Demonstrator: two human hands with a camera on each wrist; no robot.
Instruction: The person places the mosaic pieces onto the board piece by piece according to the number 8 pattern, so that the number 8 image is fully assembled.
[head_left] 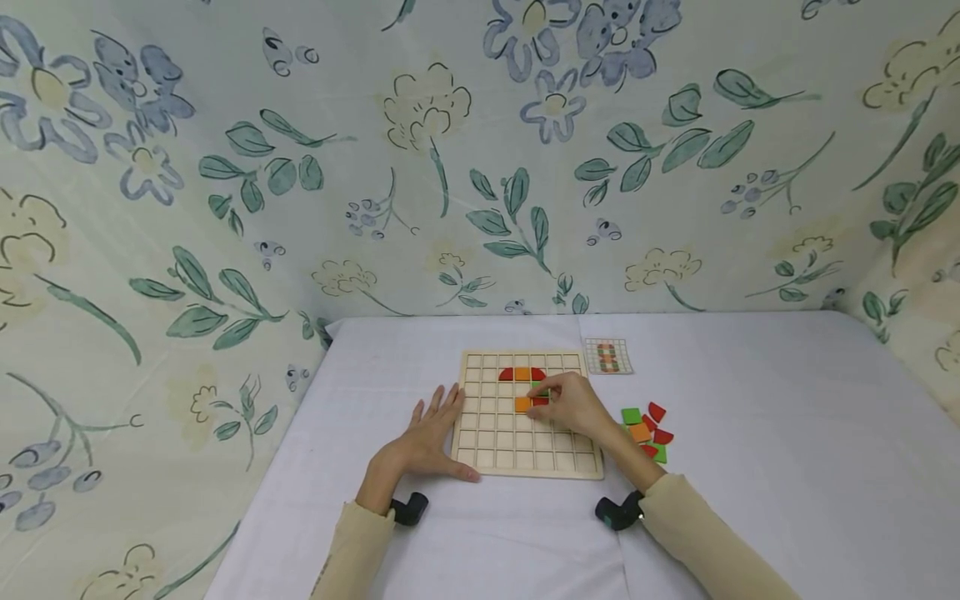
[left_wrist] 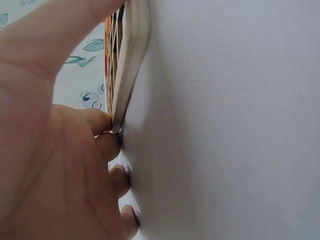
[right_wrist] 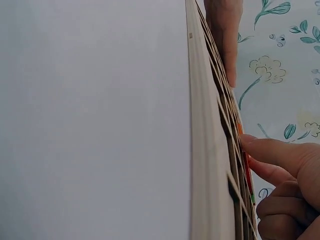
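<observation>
A square wooden grid board (head_left: 480,446) lies on the white cloth with several coloured tiles in its cells. My left hand (head_left: 429,437) is spread at its left edge, fingertips along the side and thumb at the front corner. My right hand (head_left: 573,407) reaches over the board from the right. Its thumb and index finger pinch at the right side of an orange tile (head_left: 522,405), beside a red tile (head_left: 540,402). A green tile (head_left: 537,388) is partly hidden under the index finger. In the right wrist view, the thumb (right_wrist: 265,147) touches the orange piece and the other fingers curl.
Loose red, green and orange tiles (head_left: 639,432) are heaped right of the board, near my right forearm. A pattern card (head_left: 609,357) lies beyond the board's far right corner. Floral fabric (head_left: 510,208) rises behind the table.
</observation>
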